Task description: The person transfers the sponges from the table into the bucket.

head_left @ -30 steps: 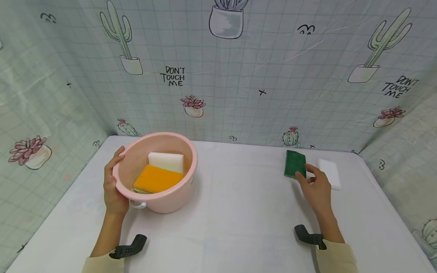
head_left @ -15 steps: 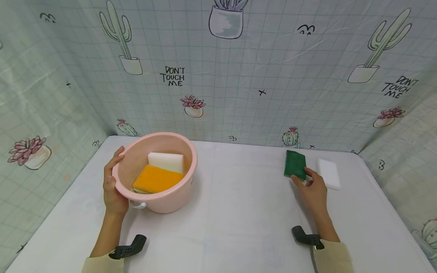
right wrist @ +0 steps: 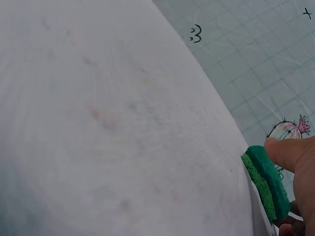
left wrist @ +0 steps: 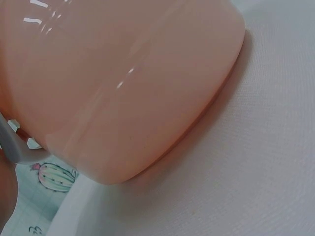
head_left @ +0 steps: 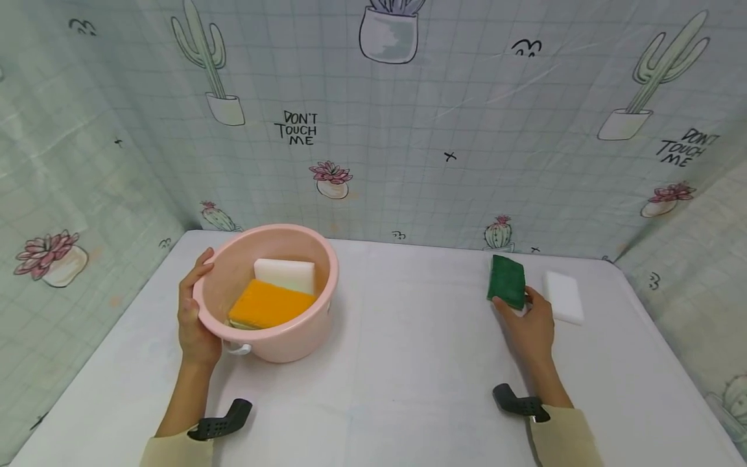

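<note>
My left hand (head_left: 197,324) holds the left side of a pink bucket (head_left: 303,337), its fingers along the rim. The bucket stands tilted toward me in the head view; its smooth outer wall (left wrist: 123,88) fills much of the left wrist view. Inside lie an orange sponge (head_left: 270,305) and a white sponge (head_left: 286,274). At the right, my right hand (head_left: 532,327) pinches a green sponge (head_left: 506,280) between thumb and fingers at its near end. From the right wrist, this sponge (right wrist: 266,182) shows a dark green layer over lighter green, with a white edge beneath it.
A white block (head_left: 563,297) lies right of my right hand. The white table (head_left: 403,389) ends at a patterned cloth (head_left: 397,149) hung behind and along both sides. A pale handle (head_left: 238,350) hangs at the bucket's near side.
My right hand has shifted left and now has the green sponge between its thumb and fingers; the sponge has moved slightly right. The left hand and bucket stay in place.
</note>
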Demonstrator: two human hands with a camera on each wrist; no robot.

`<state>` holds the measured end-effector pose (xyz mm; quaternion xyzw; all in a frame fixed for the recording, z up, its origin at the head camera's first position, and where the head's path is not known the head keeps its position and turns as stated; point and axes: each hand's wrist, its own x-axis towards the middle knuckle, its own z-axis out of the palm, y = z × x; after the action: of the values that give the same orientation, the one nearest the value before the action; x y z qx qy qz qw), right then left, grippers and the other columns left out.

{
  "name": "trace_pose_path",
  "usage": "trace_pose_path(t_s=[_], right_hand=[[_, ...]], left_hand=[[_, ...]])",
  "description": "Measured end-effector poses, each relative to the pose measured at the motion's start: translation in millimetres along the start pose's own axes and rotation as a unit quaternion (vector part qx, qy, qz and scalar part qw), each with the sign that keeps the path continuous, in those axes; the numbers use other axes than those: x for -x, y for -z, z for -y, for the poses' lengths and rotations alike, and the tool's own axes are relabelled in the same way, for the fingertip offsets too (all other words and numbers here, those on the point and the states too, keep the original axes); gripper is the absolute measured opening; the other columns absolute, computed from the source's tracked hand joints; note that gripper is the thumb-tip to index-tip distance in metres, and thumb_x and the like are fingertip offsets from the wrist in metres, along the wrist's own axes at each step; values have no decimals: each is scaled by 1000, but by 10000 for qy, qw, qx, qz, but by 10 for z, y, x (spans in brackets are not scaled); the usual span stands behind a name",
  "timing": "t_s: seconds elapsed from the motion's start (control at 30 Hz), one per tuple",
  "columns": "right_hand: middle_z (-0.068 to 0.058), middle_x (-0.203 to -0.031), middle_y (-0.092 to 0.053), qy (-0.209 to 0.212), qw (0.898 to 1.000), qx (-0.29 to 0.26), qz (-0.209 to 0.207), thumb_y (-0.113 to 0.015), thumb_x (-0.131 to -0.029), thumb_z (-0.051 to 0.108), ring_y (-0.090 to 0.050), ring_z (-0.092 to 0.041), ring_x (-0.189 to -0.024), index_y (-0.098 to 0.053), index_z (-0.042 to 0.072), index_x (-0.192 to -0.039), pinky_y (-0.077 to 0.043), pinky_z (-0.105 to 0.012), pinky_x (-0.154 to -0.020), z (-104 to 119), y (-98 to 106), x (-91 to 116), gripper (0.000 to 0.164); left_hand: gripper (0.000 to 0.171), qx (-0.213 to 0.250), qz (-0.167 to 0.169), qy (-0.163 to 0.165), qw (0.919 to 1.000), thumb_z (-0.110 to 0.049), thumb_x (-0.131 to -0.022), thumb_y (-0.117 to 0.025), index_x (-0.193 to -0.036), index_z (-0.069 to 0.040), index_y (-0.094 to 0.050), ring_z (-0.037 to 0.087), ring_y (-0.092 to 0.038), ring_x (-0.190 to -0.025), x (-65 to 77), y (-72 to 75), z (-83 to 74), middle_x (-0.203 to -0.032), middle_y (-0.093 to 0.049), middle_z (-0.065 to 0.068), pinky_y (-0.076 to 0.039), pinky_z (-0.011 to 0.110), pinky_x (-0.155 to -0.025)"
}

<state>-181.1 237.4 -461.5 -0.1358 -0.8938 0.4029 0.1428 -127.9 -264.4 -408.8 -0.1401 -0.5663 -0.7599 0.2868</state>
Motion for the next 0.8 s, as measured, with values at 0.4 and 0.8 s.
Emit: trace_pose_path(t_s=[0.4,0.8], right_hand=[[-30,-127,-35,-535,9980,138,-317,-69,-83,47,-43,-43,-111,-33,-4,-143,-39,-58,-84,113,-95,-25,86],[-30,-132,-29,-816,9955,351,-315,-71,-78,54,-41,-44,-116,-32,-2,-143,-40,-62,-85,134,-149,-64,95]], left_hand=[[46,31,-17,27,10000,-33,-90,-54,-128,-9,-54,30,-28,-136,4,10,-2,-152,-28,12,-38,27,-104],[45,1,13,-24,10000,-34,-90,-53,-128,-9,-54,30,-28,-136,2,-4,-9,-151,-30,11,-37,27,-105]])
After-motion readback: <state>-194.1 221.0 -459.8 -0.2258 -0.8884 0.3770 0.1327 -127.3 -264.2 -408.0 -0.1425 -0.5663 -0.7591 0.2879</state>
